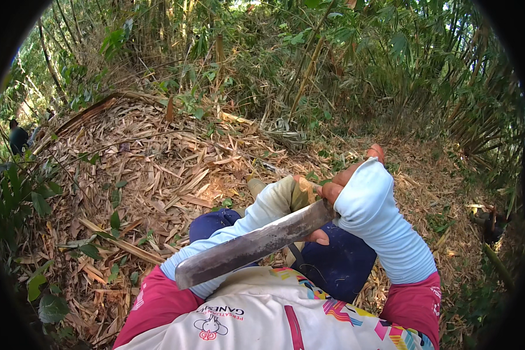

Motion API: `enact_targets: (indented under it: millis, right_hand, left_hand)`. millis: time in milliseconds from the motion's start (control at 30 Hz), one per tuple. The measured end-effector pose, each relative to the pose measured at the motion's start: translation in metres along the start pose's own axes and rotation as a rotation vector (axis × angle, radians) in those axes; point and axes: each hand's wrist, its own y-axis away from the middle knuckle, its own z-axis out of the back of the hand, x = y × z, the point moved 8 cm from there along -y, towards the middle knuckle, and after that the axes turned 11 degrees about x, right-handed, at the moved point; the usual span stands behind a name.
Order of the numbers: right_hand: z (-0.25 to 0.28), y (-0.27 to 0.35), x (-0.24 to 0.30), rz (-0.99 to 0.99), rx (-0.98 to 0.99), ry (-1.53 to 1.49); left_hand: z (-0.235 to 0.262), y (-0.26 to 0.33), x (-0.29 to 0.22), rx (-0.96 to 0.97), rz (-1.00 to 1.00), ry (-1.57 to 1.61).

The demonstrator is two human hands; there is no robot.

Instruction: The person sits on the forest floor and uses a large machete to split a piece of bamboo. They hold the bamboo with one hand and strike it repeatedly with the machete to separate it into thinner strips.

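Observation:
A machete [256, 242] with a broad, dark, worn blade slants across my lap, its squared tip toward my left forearm. My right hand [347, 181], bare-fingered below a light blue sleeve, is closed at the machete's handle end. Close beside it, just past the blade, is my left hand [291, 193] in an olive-tan glove. Its fingers look curled near a small tan piece [309, 188], but the blade partly hides them, and what they hold is unclear. A bare fingertip [317, 237] shows under the blade; whose hand it belongs to is unclear.
Dry bamboo leaves [157, 157] cover the ground around my dark blue trouser knees [338, 262]. A split bamboo piece [122, 241] lies at left. Dense bamboo stems [309, 70] stand ahead. A dark figure, seemingly a person [18, 138], is at the far left edge.

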Motion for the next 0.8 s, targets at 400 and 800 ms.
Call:
enact_targets:
  millis: [400,800]
  right_hand:
    - [0.004,-0.001,0.004,-0.028,0.070,-0.020]
    - [-0.004,0.002,-0.004,-0.073,0.105,-0.005]
  left_hand:
    - [0.003,0.002,0.002,-0.179,0.092,0.302]
    - [-0.004,-0.012,0.015,0.023,0.051,-0.322]
